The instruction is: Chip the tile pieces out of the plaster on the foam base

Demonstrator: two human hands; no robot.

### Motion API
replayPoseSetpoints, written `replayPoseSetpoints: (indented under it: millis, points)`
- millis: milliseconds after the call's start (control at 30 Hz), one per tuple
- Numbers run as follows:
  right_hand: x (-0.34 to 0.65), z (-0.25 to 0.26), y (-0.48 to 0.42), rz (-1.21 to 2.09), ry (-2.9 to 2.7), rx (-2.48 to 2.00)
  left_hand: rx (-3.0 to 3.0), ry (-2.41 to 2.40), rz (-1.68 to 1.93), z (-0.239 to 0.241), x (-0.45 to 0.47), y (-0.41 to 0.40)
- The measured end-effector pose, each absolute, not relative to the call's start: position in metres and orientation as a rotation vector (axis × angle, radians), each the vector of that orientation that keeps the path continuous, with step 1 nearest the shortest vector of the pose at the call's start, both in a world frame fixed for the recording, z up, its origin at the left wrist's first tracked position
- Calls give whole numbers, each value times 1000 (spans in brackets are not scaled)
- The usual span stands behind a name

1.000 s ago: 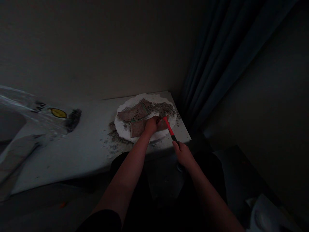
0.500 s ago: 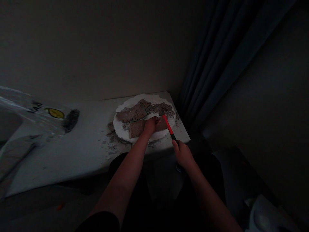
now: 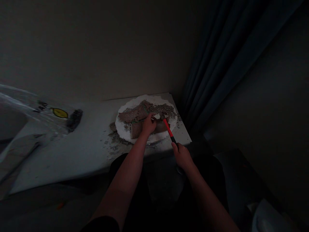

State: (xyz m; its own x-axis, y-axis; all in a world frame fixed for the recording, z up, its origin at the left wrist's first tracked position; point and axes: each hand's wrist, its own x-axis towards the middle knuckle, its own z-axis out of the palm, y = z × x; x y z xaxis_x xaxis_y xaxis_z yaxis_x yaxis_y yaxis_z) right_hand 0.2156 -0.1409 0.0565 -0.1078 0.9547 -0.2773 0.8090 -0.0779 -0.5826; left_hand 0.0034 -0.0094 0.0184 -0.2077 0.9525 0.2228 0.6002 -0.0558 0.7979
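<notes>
A white round board (image 3: 125,130) on the table's far right corner carries flat brown slabs (image 3: 134,114) and grey crumbled rubble (image 3: 164,109). My left hand (image 3: 147,125) rests on the nearest slab (image 3: 135,129), fingers curled on its edge. My right hand (image 3: 182,156) is closed on the black grip of a small hammer with a red handle (image 3: 168,127). The hammer head (image 3: 162,116) sits on the slab just right of my left fingers.
Grey crumbs (image 3: 113,145) lie scattered on the white table (image 3: 82,151) in front of the board. A clear plastic bag with a yellow mark (image 3: 59,112) lies at the left. Dark curtains (image 3: 217,64) hang at the right; the wall stands close behind.
My left hand has shifted slightly left along the slab, and the hammer head has come down closer to my fingers. The right hand stays near the table edge.
</notes>
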Motion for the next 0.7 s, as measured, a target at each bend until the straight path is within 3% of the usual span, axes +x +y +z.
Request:
replayPoseSetpoints:
  millis: [433, 700]
  points:
    - [221, 40, -146, 924, -1891, -1924, 1763, 1855, 1275, 32, -35, -32]
    - [234, 34, -147, 967, -1912, -1881, 1424, 2452, 1237, 47, -125, -102]
